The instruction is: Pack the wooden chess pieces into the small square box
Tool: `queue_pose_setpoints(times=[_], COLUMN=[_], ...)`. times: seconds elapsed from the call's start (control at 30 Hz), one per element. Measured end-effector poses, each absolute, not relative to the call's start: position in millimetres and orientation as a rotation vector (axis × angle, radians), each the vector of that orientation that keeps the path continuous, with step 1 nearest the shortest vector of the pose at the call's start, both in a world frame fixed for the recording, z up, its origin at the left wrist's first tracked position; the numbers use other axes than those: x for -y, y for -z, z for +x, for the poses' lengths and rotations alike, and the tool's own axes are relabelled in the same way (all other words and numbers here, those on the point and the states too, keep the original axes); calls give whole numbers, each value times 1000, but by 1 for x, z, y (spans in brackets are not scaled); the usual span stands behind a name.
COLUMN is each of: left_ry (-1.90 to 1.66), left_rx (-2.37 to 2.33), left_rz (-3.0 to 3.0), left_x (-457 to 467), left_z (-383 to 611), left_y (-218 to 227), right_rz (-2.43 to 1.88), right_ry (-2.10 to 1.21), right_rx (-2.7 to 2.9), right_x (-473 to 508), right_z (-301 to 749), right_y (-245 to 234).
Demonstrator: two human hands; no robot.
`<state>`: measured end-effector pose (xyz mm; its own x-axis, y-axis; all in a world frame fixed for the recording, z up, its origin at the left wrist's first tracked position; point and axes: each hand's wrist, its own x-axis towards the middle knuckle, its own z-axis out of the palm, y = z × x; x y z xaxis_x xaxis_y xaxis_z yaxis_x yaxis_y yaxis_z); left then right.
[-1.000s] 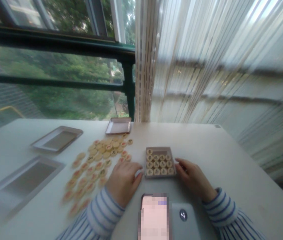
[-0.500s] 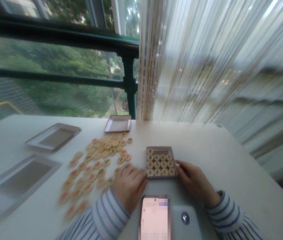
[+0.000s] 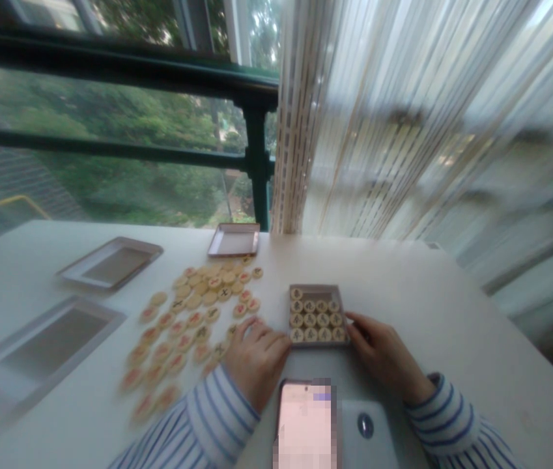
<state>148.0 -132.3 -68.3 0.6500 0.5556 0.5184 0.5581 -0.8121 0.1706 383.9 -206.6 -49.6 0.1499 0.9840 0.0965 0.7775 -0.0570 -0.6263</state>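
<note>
A small grey box (image 3: 318, 288) holds rows of round wooden game discs. My right hand (image 3: 384, 355) rests against the box's right front corner, fingers curled at its edge. My left hand (image 3: 258, 358) lies on the table just left of the box, fingers bent and reaching among the loose wooden discs (image 3: 198, 319) spread over the white table (image 3: 452, 326). Whether its fingertips hold a disc is hidden. Both arms wear blue-striped white sleeves.
Three flat trays or lids lie on the table: one at the back centre (image 3: 234, 240), one at the back left (image 3: 110, 262), one at the near left (image 3: 44, 345). A phone (image 3: 304, 423) and a grey device (image 3: 367, 433) sit nearest me. Window and sheer curtain stand behind.
My left hand has drawn back from the box's left edge toward the loose discs. The right hand stays at the box. The view has shifted slightly.
</note>
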Motion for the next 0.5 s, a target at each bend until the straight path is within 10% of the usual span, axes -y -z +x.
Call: queue_pose_setpoints(times=[0.5], left_ry=[994], left_rx=[947], left_rz=[-2818], left_x=[133], left_z=[149], left_y=[67], right_rz=[-1885], right_ry=[-511], right_rx=[1682], right_x=[207], right_z=[385], right_y=[50])
